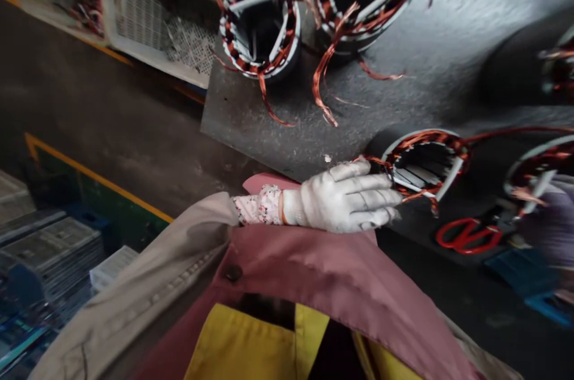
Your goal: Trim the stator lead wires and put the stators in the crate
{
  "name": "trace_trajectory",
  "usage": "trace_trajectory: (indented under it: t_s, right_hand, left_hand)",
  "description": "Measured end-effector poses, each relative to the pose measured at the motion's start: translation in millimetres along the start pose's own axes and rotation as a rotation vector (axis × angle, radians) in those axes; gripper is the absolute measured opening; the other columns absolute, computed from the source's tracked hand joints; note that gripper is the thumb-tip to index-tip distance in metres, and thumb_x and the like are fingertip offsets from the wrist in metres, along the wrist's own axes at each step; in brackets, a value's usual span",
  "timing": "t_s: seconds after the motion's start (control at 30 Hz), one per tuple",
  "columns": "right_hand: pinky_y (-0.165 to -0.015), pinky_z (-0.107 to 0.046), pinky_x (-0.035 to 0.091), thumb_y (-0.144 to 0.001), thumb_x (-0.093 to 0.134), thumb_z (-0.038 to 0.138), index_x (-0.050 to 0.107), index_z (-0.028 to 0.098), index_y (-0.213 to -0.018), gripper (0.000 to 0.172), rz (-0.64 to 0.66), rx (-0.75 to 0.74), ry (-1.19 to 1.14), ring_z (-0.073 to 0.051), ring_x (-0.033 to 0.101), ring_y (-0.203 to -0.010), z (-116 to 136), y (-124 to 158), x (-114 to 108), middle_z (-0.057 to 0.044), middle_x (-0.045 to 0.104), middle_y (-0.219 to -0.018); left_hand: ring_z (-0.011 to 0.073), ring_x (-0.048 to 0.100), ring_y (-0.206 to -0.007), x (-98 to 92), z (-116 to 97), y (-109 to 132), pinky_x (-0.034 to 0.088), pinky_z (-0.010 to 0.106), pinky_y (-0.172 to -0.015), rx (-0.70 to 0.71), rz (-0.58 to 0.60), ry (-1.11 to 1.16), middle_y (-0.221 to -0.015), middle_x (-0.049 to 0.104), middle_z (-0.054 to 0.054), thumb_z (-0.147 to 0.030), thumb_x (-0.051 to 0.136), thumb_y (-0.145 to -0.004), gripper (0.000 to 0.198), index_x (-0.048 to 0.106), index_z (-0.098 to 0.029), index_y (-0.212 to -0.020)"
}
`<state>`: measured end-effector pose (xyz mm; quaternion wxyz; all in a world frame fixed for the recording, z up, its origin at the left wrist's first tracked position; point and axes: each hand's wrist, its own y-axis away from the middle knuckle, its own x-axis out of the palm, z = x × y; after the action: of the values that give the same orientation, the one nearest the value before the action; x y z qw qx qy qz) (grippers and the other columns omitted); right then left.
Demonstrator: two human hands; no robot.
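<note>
My left hand [352, 198], in a white glove with darkened fingertips, reaches in from the left with its fingers stretched out flat, palm down. Its fingertips meet the near edge of a motor stator [426, 165] wound with copper wire, at a bunch of its leads; whether they press on it I cannot tell. This stator lies tilted with its open end towards me, white strips inside the bore. A long copper lead [515, 132] runs from it to the right, towards another stator [538, 168] at the edge. My right hand is out of view.
Two more stators, one smaller [260, 27] and one larger [359, 27], stand on the grey metal table [278, 123], leads trailing. Red-handled scissors [469, 236] lie right. A blurred purple sleeve or cloth [553, 218] shows at the right edge. White plastic crates [139, 3] stand upper left.
</note>
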<state>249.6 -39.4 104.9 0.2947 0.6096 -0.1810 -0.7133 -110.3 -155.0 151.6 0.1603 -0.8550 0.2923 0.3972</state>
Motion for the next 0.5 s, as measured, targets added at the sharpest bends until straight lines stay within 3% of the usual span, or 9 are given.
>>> trace_trajectory:
  t_s: [0.1, 0.2, 0.33, 0.5]
  right_hand:
    - [-0.095, -0.043, 0.043, -0.075, 0.052, 0.017, 0.070, 0.001, -0.084, 0.026, -0.211, -0.085, 0.307, -0.030, 0.059, -0.104, 14, 6, -5, -0.026, 0.066, -0.100]
    - [-0.099, -0.046, 0.040, -0.073, 0.052, 0.013, 0.068, -0.002, -0.093, 0.030, -0.253, -0.184, 0.433, -0.033, 0.057, -0.107, 23, 10, 2, -0.025, 0.066, -0.098]
    - [-0.104, -0.046, 0.036, -0.079, 0.055, 0.024, 0.060, -0.001, -0.112, 0.042, -0.408, -0.275, 0.328, -0.032, 0.050, -0.118, 20, 18, 15, -0.026, 0.061, -0.114]
    - [-0.107, -0.041, 0.035, -0.079, 0.061, 0.032, 0.053, 0.006, -0.120, 0.049, -0.601, -0.337, 0.282, -0.030, 0.047, -0.124, -7, 45, 13, -0.021, 0.058, -0.122]
  left_hand:
    - [0.0203, 0.048, -0.131, -14.1, 2, -17, 0.033, 0.050, -0.113, 0.041, -0.056, -0.184, -0.134, 0.059, 0.003, -0.022, 0.033, -0.099, 0.037, 0.059, -0.026, -0.125]
    - [0.0247, 0.054, -0.124, -14.0, 1, -38, 0.035, 0.053, -0.111, 0.063, -0.021, -0.354, -0.129, 0.061, 0.011, -0.016, 0.041, -0.095, 0.036, 0.059, -0.016, -0.126]
    - [0.0256, 0.055, -0.123, 5.8, 3, -61, 0.035, 0.050, -0.111, 0.146, 0.086, -0.425, -0.129, 0.060, 0.016, -0.014, 0.041, -0.094, 0.038, 0.056, -0.010, -0.129]
    - [0.0235, 0.058, -0.119, 42.6, 16, -70, 0.034, 0.047, -0.111, 0.092, 0.193, -0.458, -0.123, 0.063, 0.018, -0.009, 0.036, -0.093, 0.040, 0.056, -0.006, -0.127]
